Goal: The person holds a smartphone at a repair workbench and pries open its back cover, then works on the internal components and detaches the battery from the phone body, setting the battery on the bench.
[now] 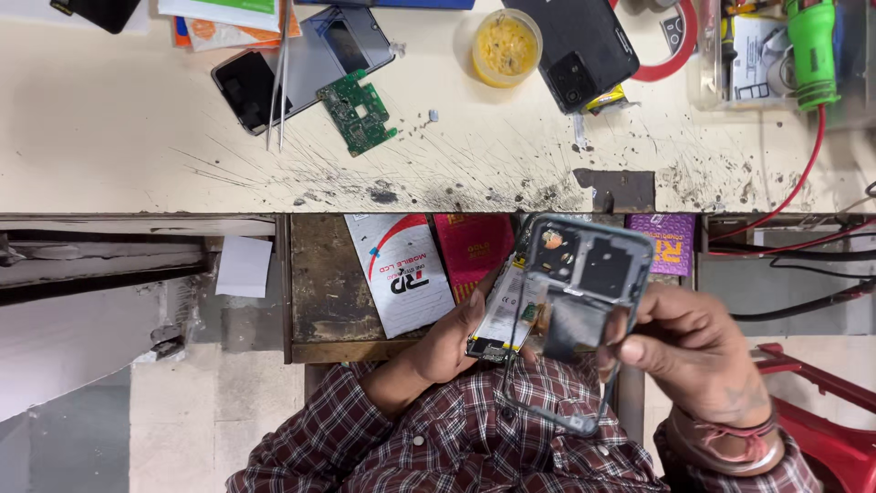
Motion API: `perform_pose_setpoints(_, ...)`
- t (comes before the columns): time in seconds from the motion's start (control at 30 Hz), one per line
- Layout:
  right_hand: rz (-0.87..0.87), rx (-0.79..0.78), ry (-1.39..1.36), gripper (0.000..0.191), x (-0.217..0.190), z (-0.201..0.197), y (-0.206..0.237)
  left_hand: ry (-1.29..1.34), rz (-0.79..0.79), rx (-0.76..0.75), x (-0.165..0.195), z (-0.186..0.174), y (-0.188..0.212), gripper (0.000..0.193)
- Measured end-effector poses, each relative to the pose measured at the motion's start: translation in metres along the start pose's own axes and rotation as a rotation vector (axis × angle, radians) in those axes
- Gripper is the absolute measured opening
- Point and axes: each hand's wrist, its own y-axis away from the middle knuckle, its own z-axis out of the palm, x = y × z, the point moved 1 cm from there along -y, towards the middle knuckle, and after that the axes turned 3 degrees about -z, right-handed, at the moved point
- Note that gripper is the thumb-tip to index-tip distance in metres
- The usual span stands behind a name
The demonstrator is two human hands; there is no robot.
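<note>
The table (pixel 109 137) fills the upper half of the view, pale and scratched, with dark burn marks along its near edge; below that edge sits an open drawer (pixel 319 292) holding a white packet (pixel 401 278), a red one (pixel 474 246) and a purple one (pixel 662 245). The opened phone (pixel 557 301) is held in front of the drawer, above the person's checked shirt (pixel 456 438), clear of the table; its grey frame (pixel 593 265) is lifted off the body, showing the camera cut-outs, a dark square plate and a pale battery beneath; the frame's lower loop hangs down toward the shirt. The left hand (pixel 452 342) is closed under the phone's left side, gripping it; the right hand (pixel 698 351) is pinched on the frame's right edge. On the table lie a black phone (pixel 584 50), a second phone with a bare screen (pixel 310 64), a green circuit board (pixel 358 111), tweezers (pixel 278 78) and a yellow pot (pixel 506 46); the left stretch of the table is bare; a red cable (pixel 803 173) crosses the right end, and a red chair (pixel 821 420) stands just beside the right wrist.
</note>
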Motion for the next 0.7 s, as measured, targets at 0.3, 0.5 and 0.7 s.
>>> perform_pose_setpoints(0.3,-0.174,-0.030,0.009,0.010,-0.056,-0.023,-0.045,-0.017,-0.007,0.026,0.016,0.018,-0.021,0.086)
perform_pose_setpoints(0.5,-0.262,0.006,0.159,0.008,-0.088,-0.017,-0.092,0.005,-0.033,0.029,0.013,0.012,-0.025,0.084)
perform_pose_setpoints(0.7,-0.385,0.071,0.643,0.009,-0.144,0.021,-0.157,0.010,-0.049,-0.004,0.011,0.002,-0.030,0.084)
